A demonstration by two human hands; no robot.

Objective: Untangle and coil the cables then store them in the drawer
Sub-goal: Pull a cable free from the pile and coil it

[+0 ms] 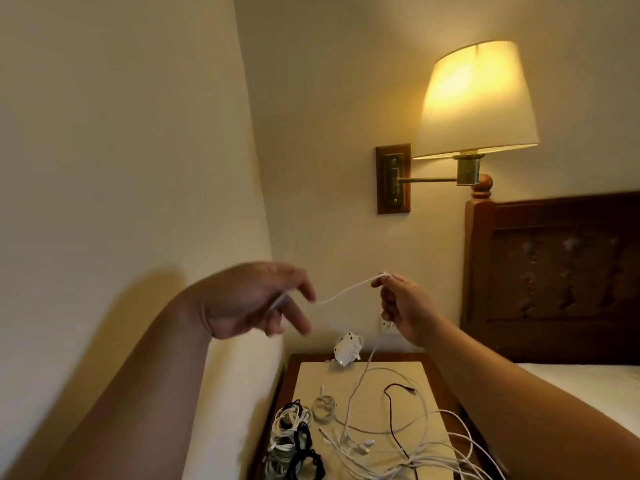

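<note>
Cable [343, 291] — pinch of left hand [249, 301], right hand [403, 308]

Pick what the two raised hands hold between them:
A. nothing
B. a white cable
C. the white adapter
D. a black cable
B: a white cable stretches from the left hand across to the right hand, which pinches it.
</note>
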